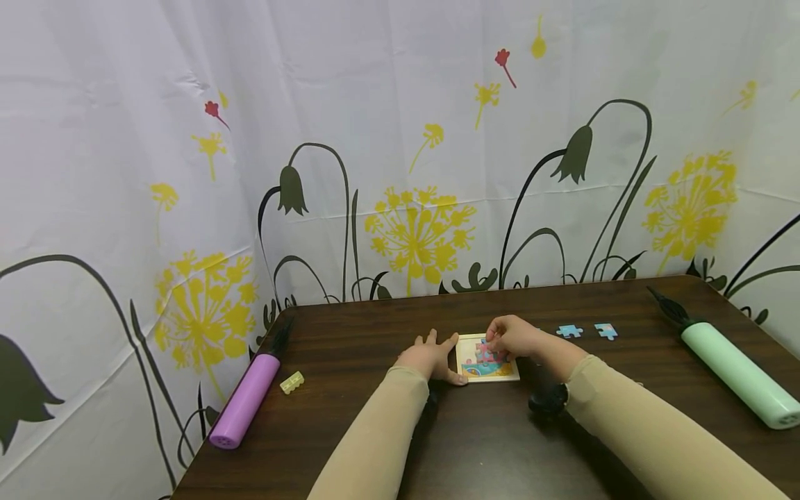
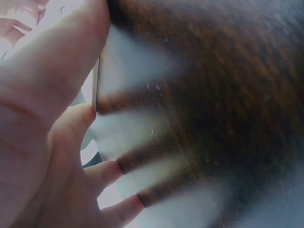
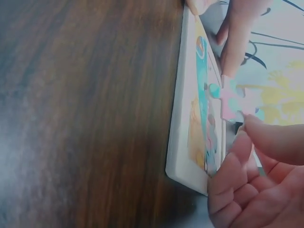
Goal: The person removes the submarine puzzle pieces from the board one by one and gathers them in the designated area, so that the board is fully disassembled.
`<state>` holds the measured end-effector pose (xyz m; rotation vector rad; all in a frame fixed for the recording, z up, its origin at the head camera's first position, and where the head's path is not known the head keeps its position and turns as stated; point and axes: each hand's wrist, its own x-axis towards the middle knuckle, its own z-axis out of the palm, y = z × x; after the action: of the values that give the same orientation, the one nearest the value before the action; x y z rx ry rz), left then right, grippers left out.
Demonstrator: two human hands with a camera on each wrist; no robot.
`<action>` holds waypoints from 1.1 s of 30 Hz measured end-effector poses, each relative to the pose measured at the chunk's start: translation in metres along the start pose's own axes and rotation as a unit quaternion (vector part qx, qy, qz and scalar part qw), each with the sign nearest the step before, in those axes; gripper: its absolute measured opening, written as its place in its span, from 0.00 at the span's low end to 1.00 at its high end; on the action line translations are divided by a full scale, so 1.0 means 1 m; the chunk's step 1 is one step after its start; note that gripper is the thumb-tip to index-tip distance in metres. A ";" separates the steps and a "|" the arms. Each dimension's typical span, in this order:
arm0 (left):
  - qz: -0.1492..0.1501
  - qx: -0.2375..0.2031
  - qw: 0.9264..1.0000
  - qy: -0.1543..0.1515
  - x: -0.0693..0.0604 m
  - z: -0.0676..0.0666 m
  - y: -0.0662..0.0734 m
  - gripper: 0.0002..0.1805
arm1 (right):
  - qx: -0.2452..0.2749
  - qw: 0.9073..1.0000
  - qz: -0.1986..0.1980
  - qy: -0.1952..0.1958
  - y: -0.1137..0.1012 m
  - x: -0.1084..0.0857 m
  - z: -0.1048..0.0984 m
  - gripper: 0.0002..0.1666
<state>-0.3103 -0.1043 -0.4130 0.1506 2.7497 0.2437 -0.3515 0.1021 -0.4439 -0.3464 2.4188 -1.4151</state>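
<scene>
A small framed puzzle board [image 1: 464,353] lies on the table, partly filled with a blue and orange picture. My left hand [image 1: 427,357] rests at its left side, fingers spread, with the thumb and a fingertip against the frame; in the left wrist view the fingertips of the left hand [image 2: 90,175] touch the dark tabletop. Between thumb and index finger my right hand [image 3: 259,171] pinches a pink and teal puzzle piece [image 3: 229,100], held above the board [image 3: 178,142]. From the head view, the right hand [image 1: 514,337] is over the board's upper right part.
Two loose blue puzzle pieces [image 1: 569,331] [image 1: 605,331] lie right of the board. A green pump [image 1: 737,371] stretches along the right side, a purple pump [image 1: 246,399] along the left. Near the purple one sits a small yellow block [image 1: 292,382]. A patterned curtain [image 1: 387,139] hangs behind the table.
</scene>
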 end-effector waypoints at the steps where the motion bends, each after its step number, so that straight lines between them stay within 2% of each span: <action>1: 0.001 0.002 1.000 0.000 0.000 0.000 0.000 0.53 | 0.008 1.000 -0.002 0.000 0.000 0.000 -0.001 0.05; 6: 0.004 0.001 1.000 0.004 0.000 0.000 -0.001 0.53 | 0.036 0.999 -0.022 -0.003 -0.004 -0.007 -0.014 0.04; 13: 0.008 -0.004 1.000 0.007 -0.001 0.000 0.000 0.53 | 0.014 0.998 -0.065 -0.007 -0.004 -0.023 -0.049 0.06; 16: 0.010 -0.002 1.000 0.006 -0.001 0.000 -0.001 0.53 | 0.020 0.997 -0.068 -0.011 0.002 -0.031 -0.065 0.07; 20: 0.012 -0.002 1.000 0.004 0.000 0.001 -0.002 0.53 | 0.025 0.999 -0.048 0.004 0.015 -0.041 -0.086 0.09; 25: 0.013 -0.006 1.000 0.002 0.001 0.001 -0.003 0.54 | 0.023 0.999 -0.004 0.032 0.031 -0.058 -0.106 0.11; 33: 0.011 -0.007 1.000 0.004 0.000 0.000 -0.002 0.53 | 0.019 0.999 0.030 0.030 0.056 -0.077 -0.121 0.07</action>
<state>-0.3109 -0.1061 -0.4134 0.1777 2.7555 0.2702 -0.3305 0.2539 -0.4258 -0.2230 2.4238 -1.4627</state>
